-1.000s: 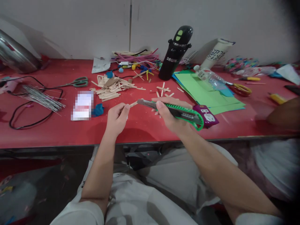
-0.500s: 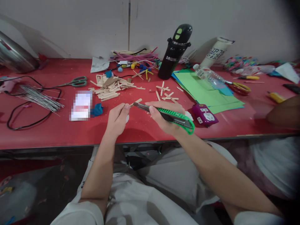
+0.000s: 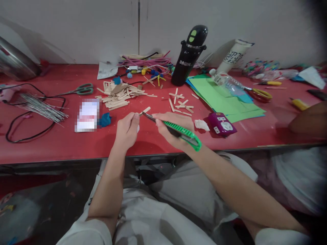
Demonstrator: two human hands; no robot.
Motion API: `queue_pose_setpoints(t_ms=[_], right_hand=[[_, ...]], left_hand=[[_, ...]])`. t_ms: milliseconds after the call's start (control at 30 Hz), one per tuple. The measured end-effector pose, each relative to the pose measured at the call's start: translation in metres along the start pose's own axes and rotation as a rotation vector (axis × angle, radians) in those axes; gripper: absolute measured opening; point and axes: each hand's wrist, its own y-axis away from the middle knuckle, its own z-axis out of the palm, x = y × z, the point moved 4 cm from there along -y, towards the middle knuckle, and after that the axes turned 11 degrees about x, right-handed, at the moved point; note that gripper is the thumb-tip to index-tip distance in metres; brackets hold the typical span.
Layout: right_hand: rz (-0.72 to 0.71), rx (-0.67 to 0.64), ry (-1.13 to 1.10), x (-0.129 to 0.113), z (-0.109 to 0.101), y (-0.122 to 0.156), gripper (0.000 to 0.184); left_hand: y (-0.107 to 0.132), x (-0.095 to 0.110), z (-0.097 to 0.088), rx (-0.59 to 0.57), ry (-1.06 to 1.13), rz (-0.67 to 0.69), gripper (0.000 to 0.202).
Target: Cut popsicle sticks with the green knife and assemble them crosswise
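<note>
My left hand pinches a short wooden craft stick above the red table's front edge. My right hand is wrapped round a green utility knife, and the blade tip touches the stick just right of my left fingers. A pile of wooden sticks lies behind my hands, with a few loose sticks to its right. A small white scrap and a purple gadget lie right of the knife.
A black bottle stands at the back. Green paper sheets lie to its right, with yellow-handled scissors. Green-handled scissors, a wire bundle and a black cable lie at left. Another person's arm rests at far right.
My right hand has drawn the knife left and towards me, uncovering the purple gadget and white scrap. The blade now meets the stick. My left hand has hardly moved.
</note>
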Motion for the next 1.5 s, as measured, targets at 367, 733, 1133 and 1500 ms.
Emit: queue_pose_setpoints(t_ms=[367,733,1133,1500], right_hand=[[0.735,0.032,-0.365,0.042,-0.001,0.000,0.025],[1.015,0.154,-0.441,0.047,0.001,0.001,0.024],[1.126,0.191,-0.523,0.050,0.002,0.003,0.017],[1.272,0.212,-0.630,0.056,0.004,0.006,0.014]], left_hand=[[0.000,0.002,-0.004,0.036,0.095,0.002,0.039],[-0.002,0.006,-0.005,-0.003,0.157,0.011,0.038],[-0.002,0.002,-0.003,-0.027,0.342,-0.107,0.042],[-0.001,0.004,-0.002,-0.034,0.409,-0.142,0.044]])
